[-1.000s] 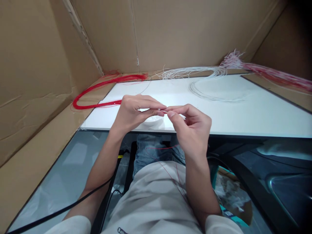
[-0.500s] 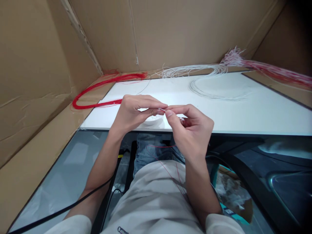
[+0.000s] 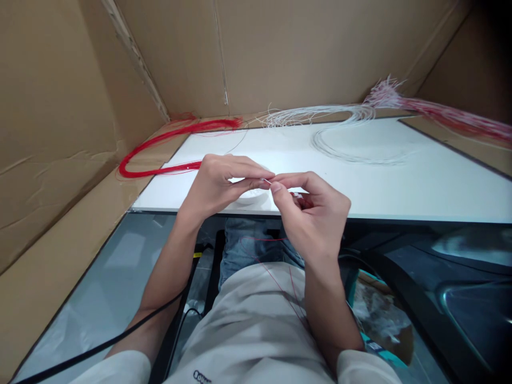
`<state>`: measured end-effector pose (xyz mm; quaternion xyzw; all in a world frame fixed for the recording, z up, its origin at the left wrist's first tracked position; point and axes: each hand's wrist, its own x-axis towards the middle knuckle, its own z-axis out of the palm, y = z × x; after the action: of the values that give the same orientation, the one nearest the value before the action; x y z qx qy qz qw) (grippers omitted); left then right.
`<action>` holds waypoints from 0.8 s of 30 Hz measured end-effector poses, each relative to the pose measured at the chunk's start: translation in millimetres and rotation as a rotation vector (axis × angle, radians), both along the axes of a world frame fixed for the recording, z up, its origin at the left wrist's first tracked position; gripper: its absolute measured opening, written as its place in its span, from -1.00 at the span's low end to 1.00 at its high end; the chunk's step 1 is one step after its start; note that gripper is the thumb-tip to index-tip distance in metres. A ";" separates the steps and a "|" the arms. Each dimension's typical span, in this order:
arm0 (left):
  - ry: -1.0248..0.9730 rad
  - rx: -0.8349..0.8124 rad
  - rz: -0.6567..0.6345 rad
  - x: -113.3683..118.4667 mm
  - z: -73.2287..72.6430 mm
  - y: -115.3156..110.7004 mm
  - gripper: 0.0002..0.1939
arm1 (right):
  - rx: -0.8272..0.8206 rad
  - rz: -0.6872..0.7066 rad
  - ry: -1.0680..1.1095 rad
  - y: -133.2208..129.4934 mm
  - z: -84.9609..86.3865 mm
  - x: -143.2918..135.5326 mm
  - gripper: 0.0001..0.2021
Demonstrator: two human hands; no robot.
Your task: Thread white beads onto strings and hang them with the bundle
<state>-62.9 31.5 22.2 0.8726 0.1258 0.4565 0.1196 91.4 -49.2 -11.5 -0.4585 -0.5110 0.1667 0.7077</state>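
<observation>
Over the front of the white board, my left hand and my right hand meet with their fingertips pinched close together. A thin white wire runs between the two pinches; its ends are hidden by the fingers. Below the pinch, the curled fingers of my right hand also hold a small white piece with some red, too small to make out. A thin red wire hangs in a loop under my right hand, down over my shirt. Behind my left hand, a white round object is partly covered.
A red wire bundle curves at the left of the white board. White wires lie along the back, and a red-and-white bundle at the back right. Cardboard walls enclose the board. A box with plastic bags stands below right.
Both hands keep nearly the same pose. The fingers of my right hand and the small white piece in them have shifted slightly.
</observation>
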 end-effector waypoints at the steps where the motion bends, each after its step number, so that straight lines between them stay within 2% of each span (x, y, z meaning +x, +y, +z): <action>1: 0.006 0.000 0.008 -0.4 0.2 -0.5 -0.91 | -0.001 0.006 -0.003 0.0 0.2 0.0 -0.91; 10: 0.028 0.072 0.021 -0.5 0.6 -3.0 -0.89 | -0.005 -0.018 -0.027 1.0 -1.3 1.1 -0.91; 24: -0.001 0.040 -0.011 -0.1 0.9 -1.0 -0.86 | 0.027 -0.045 -0.071 -1.2 -2.7 0.6 -0.92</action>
<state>-63.0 30.5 23.2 0.8753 0.1117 0.4588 0.1048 92.0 -50.4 -14.2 -0.4658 -0.5275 0.1277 0.6989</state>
